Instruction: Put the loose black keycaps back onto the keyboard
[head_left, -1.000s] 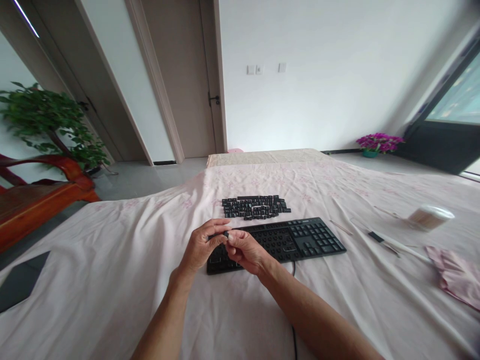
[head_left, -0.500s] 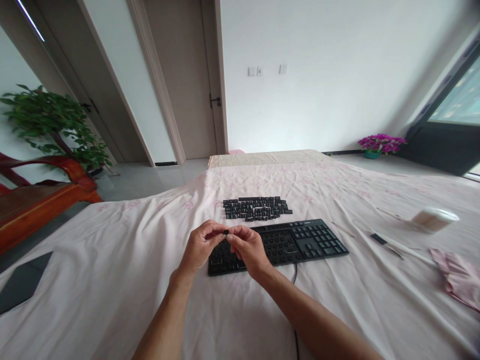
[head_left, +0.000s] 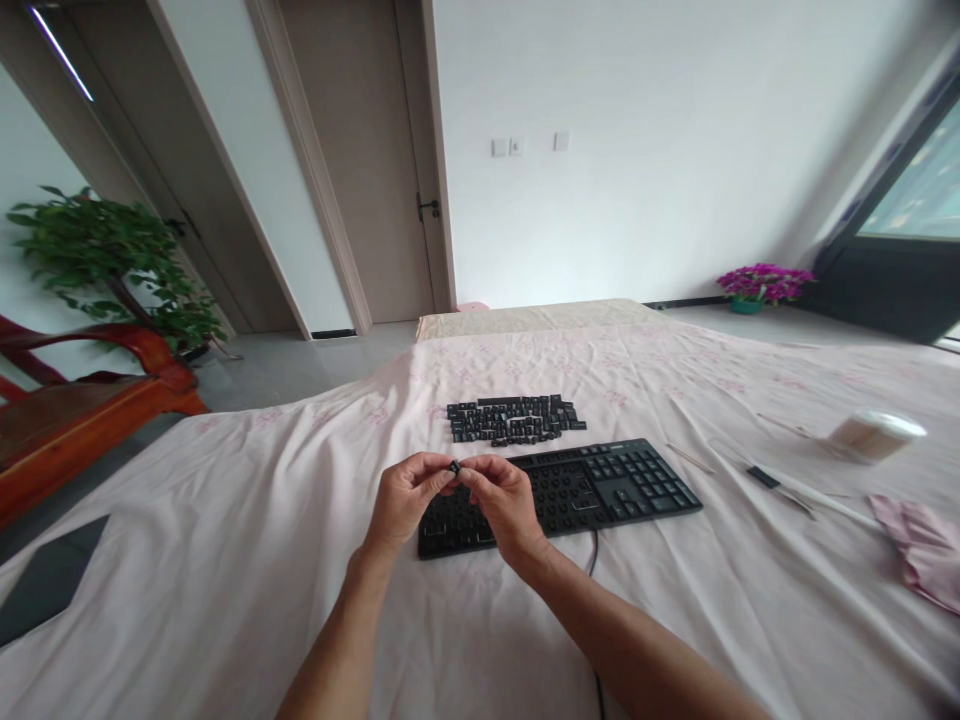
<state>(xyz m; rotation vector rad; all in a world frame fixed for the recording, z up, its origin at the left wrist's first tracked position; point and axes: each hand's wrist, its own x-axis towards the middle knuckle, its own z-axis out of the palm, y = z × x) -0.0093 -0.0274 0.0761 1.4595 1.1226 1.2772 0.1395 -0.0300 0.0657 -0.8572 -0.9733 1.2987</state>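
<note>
Between the fingertips of both hands is a small black keycap (head_left: 454, 467). My left hand (head_left: 409, 497) pinches it from the left, and my right hand (head_left: 504, 497) pinches it from the right. Both are held over the left part of a black keyboard (head_left: 637, 490), whose left and middle sections show bare key stems. Keys still sit on its right-hand section. Beyond the keyboard, loose black keycaps (head_left: 510, 420) lie grouped in rows on the cloth. My hands hide part of the keyboard's left side.
A pale flowered cloth (head_left: 300, 480) covers the surface. On the right are a tub of cotton swabs (head_left: 876, 437), a black-and-white brush (head_left: 763, 477), a thin stick (head_left: 690, 458) and a pink cloth (head_left: 916, 550). A dark flat panel (head_left: 52, 580) lies at left. The keyboard's cable (head_left: 594, 555) runs toward me.
The keycap has turned between my fingertips and now looks tilted. Both hands stay pinched together in nearly the same place; the view has shifted slightly.
</note>
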